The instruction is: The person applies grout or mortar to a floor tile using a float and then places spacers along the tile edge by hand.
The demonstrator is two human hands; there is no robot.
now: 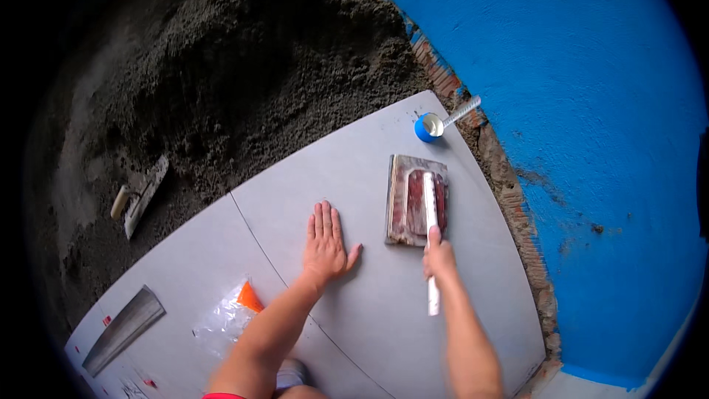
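The left hand (325,240) is lying flat, fingers spread, on the grey tile (369,303). The right hand (438,255) is gripping a white stick (430,210), whose far end is resting across the wooden float (415,199) just ahead of that hand.

Blue wall (591,140), grey floor tiles (369,325), probably mortar bed (244,66).

You are on a building site, kneeling where a floor is being tiled. Large grey tiles (384,303) lie over a bed of loose sand-cement mortar (244,59) that fills the rest of the room. A trowel (140,193) rests in that bed, and exposed brick (517,207) shows under the blue-painted wall (591,103).
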